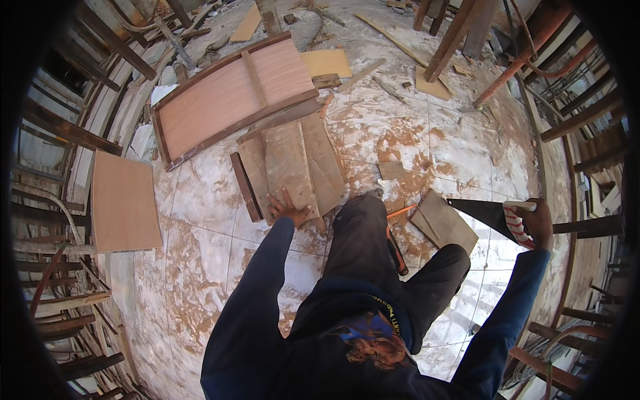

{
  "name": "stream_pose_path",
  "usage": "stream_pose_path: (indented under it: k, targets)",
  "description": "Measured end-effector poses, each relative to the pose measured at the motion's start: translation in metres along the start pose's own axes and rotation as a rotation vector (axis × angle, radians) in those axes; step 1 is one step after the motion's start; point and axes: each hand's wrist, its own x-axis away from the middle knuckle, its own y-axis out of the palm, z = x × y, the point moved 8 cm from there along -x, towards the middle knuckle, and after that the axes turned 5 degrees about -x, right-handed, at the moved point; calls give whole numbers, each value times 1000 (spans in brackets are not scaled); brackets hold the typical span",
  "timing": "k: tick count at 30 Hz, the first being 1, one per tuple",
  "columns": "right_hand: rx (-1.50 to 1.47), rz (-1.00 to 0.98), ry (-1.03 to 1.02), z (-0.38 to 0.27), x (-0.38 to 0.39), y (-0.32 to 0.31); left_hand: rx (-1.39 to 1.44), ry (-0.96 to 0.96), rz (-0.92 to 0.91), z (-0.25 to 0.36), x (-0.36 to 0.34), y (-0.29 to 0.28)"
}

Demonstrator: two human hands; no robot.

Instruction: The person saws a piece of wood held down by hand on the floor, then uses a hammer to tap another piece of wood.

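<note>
Handsaw (pixel 490 215) is up at the person's right, past the right knee; black blade points left, tip by the upper corner of a loose brown board (pixel 457 229). Contact there: can't tell. Saw looks light, blade thin and probably springy side to side, stiff along its depth. Grip is the white-and-red handle (pixel 519 225); teeth too small to make out, so best keep fingers off both blade edges.

Right hand (pixel 543 225) is closed round the handle, 1 saw held, arm out to the side. Left hand (pixel 289 209) is wide, fingers spread, palm down on the near end of the weathered plywood pieces (pixel 288 160), pressing or resting, not gripping.

Plywood pieces overlap on the dirty tiled floor (pixel 200 233), ahead of the left knee, at least 2 of them. Likely light to medium, stiff, dry and dusty, not slippery; edges look rough, may splinter. Best hold: flat palm on top, or 2 hands at opposite edges. Dark wooden strip (pixel 247 187) lies along their left side. Framed panel (pixel 213 103) beyond looks bulkier, likely heavier; take it by the frame rails.
</note>
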Motion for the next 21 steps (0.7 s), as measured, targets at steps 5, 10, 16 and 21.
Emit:
stream_pose_path:
  k: [5, 10, 16, 21]
  targets:
    - [-47, 94, -58, -26, 11, -8, 33, -31, -17, -5, -10, 6]
    - [-25, 52, 32, -15, 0, -7, -12, -3, -18, -3, -19, 8]
    - [-16, 27, 6, -17, -3, -8, 64, -16, 76, -3, -20, 5]
    - [76, 40, 50, -7, 0, -1, 86, -7, 54, -5, -13, 6]
